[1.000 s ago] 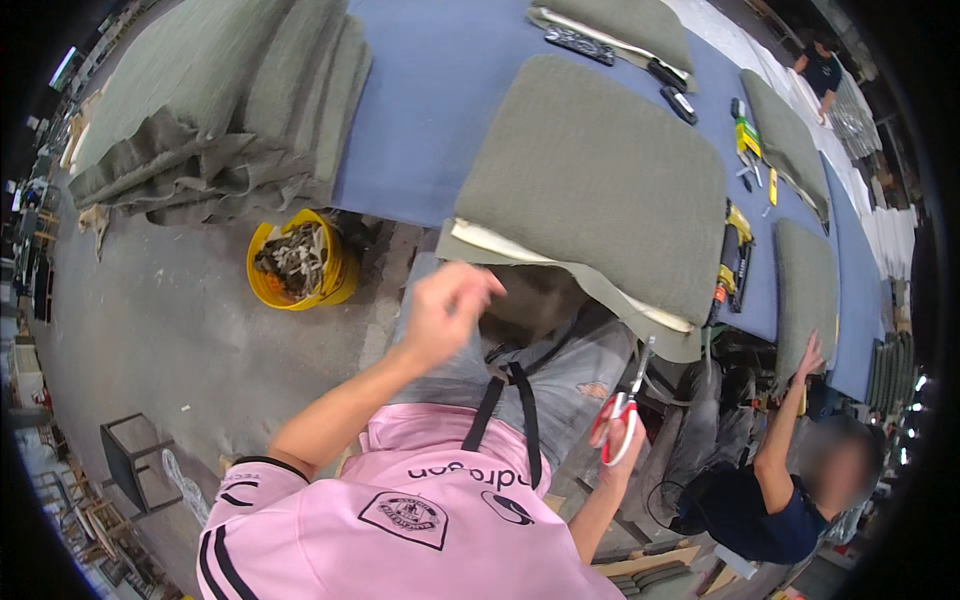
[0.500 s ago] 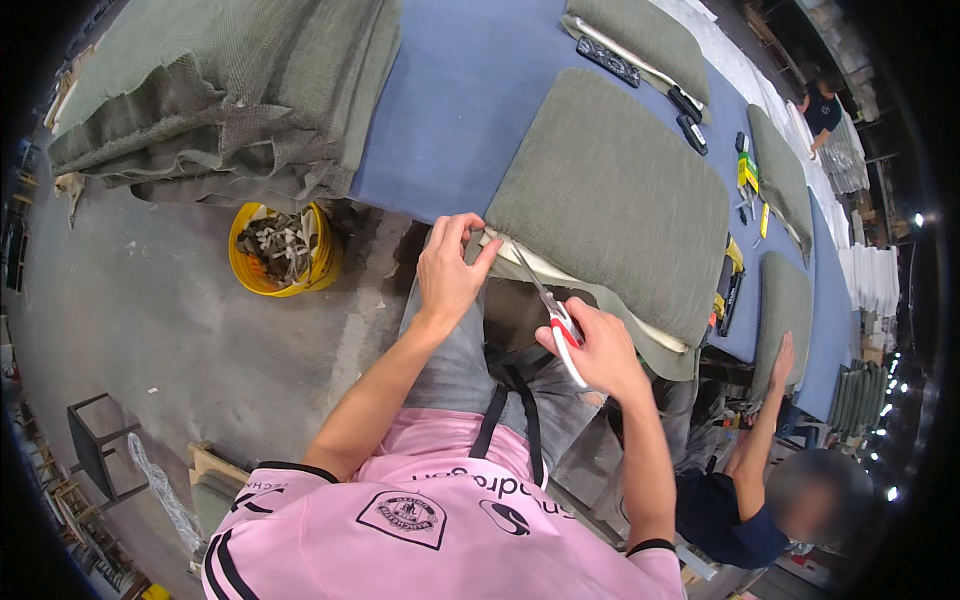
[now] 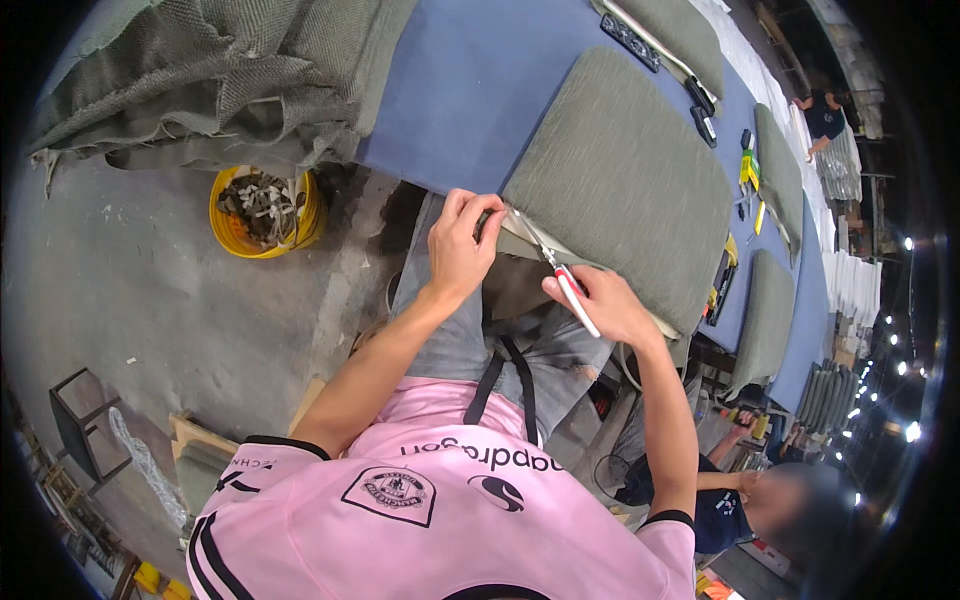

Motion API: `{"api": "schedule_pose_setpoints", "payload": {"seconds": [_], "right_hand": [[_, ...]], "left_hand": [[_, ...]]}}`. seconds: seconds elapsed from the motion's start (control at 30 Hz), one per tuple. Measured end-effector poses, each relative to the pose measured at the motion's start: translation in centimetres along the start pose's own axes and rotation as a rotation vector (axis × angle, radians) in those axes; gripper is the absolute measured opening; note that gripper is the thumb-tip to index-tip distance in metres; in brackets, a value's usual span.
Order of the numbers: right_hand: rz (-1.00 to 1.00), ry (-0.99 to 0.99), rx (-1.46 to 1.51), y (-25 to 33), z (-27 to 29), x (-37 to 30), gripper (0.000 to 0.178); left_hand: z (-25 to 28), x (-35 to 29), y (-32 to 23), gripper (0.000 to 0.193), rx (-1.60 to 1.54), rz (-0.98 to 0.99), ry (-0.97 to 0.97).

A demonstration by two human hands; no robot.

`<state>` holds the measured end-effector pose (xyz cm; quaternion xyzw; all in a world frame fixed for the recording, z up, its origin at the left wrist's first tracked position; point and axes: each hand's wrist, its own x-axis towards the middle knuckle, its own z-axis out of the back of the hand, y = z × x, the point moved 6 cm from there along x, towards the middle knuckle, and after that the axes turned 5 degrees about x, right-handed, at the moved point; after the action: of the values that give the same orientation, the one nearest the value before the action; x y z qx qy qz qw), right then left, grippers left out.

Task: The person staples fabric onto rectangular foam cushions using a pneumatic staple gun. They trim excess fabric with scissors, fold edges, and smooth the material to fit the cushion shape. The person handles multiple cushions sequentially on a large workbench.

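A grey-green fabric-covered cushion lies at the near edge of the blue-topped table, with its open side toward me and a pale inner edge showing. My left hand is closed in a pinch on the fabric edge at the cushion's near left corner. In my right hand are scissors with red and white handles. Their blades point up and left along that edge, the tips close to my left fingertips. Whether fabric lies between the blades is too small to tell.
A tall stack of grey-green fabric covers the table's left part. Below stands a yellow bucket of scraps. More cushions, a black slotted piece and hand tools lie beyond. A co-worker is at lower right.
My view has shifted slightly. The scissors and both hands remain at the same cushion edge. The co-worker's hand has left the right-hand cushion, and a red-and-yellow item now shows near a hand there.
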<state>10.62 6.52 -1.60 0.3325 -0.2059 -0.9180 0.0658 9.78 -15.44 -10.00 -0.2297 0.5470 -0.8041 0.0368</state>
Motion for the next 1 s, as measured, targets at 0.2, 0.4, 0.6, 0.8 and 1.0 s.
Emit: {"api": "schedule_pose_setpoints", "payload": {"seconds": [0.2, 0.4, 0.6, 0.8, 1.0], "right_hand": [[-0.067, -0.008, -0.039, 0.5, 1.4, 0.3, 0.079], [0.025, -0.118, -0.069, 0.3, 1.8, 1.0, 0.078], [0.024, -0.237, 0.129, 0.1, -1.2, -1.1, 0.064], [-0.048, -0.139, 0.934, -0.9, -9.3, -4.0, 0.041], [0.007, -0.250, 1.188, 0.3, -14.0, -3.9, 0.038]], "left_hand": [[-0.2, 0.0, 0.2, 0.011, -0.084, 0.023, 0.044], [-0.3, 0.1, 0.4, 0.010, -0.052, 0.016, 0.062], [1.0, 0.5, -0.1, 0.010, -0.084, 0.051, 0.097], [2.2, 0.5, 0.1, 0.011, -0.222, -0.054, 0.148], [2.0, 1.7, -0.6, 0.016, -0.393, 0.030, 0.225]]}}
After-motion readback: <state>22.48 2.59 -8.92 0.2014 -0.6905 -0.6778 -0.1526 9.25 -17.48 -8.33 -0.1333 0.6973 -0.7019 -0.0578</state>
